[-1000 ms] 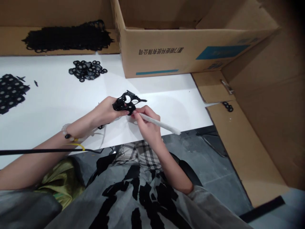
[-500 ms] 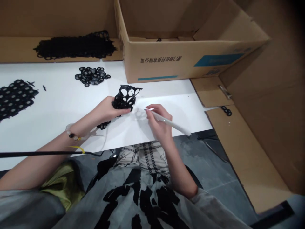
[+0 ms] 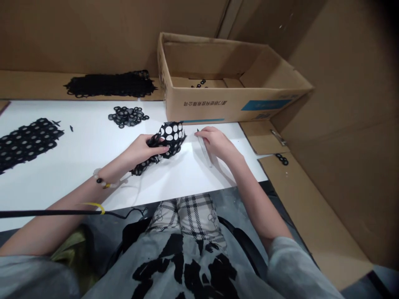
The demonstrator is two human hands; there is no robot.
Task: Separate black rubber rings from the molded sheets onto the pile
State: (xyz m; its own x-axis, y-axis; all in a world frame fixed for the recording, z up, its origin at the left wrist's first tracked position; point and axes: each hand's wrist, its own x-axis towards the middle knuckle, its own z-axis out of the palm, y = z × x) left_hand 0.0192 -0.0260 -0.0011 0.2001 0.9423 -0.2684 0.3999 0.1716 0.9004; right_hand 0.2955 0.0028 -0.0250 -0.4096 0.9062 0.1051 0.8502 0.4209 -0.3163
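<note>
My left hand (image 3: 145, 150) is closed on a black sheet punched full of round holes (image 3: 171, 133), held crumpled just above the white table (image 3: 87, 158). The sheet's lower end trails on the table beside my wrist. To the right, my right hand (image 3: 216, 142) rests low on the table, fingers curled over the far end of a thin white stick (image 3: 206, 154) that lies nearly flat and points toward me. A small gap separates the two hands.
An open cardboard box (image 3: 237, 109) stands behind the hands with a few black rings inside. A pile of loose black rings (image 3: 127, 116) lies at the back, a flat punched sheet (image 3: 28, 139) far left, a black heap (image 3: 112, 85) on cardboard behind. A black cable (image 3: 46, 213) crosses my left forearm.
My right hand pulled the white stick away from the sheet and lowered it to the table on the right. The left hand turned the sheet. The view tilted up.
</note>
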